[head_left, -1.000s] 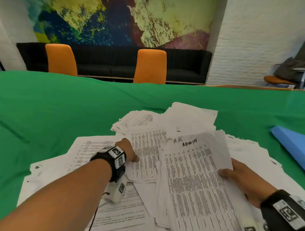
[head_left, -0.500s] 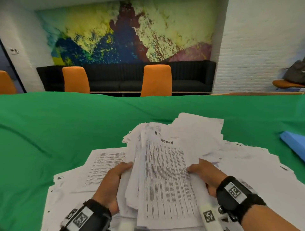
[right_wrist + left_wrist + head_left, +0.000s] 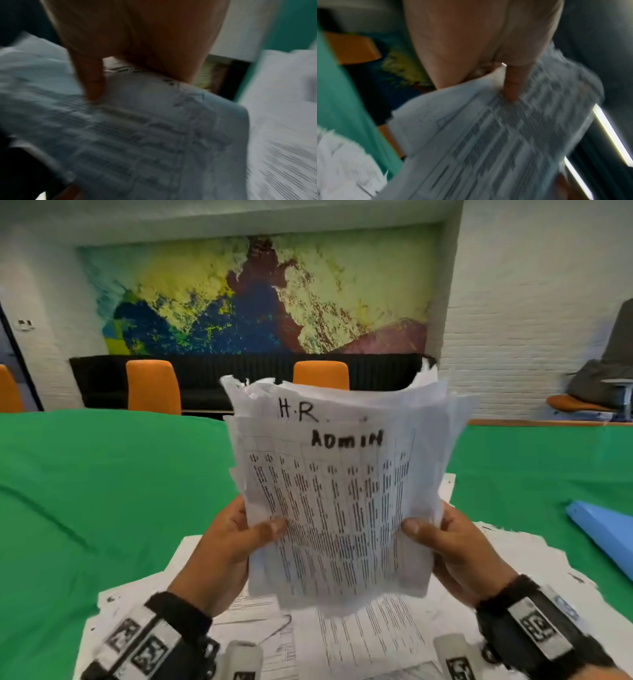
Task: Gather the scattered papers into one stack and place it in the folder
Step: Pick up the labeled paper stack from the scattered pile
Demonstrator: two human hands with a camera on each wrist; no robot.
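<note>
1. Bundle of papers (image 3: 339,491): held upright above the table, printed face toward the head camera, probably so the loose edges can be squared into one stack. Thin white sheets; top page a dense printed table with "H.R" and "ADMIN" handwritten in black marker. Upper edges ragged, uneven and curling backward; not yet aligned.
2. Left hand (image 3: 229,549): clamped on the bundle's left edge, thumb across the front page, fingers hidden behind. Wrist view blurred, but thumb seen pressed onto the print.
3. Right hand (image 3: 459,553): clamped on the bundle's right edge in mirror fashion, thumb in front, fingers hidden behind. Grip on both sides likely needed because limp sheets sag and slide otherwise.
4. Remaining loose papers (image 3: 370,635): flat on the table beneath the hands, overlapping, spread in several directions, not yet gathered; printed likewise.
5. Blue folder (image 3: 603,532): lying at the right of the table, well apart from the bundle; smooth, stiff-looking, matte light blue. Whether open or closed cannot be told.
6. Green table cover (image 3: 102,501): soft cloth, faintly creased, matte.
7. Wrist bands (image 3: 534,625): black straps with square printed markers, one on each wrist.
</note>
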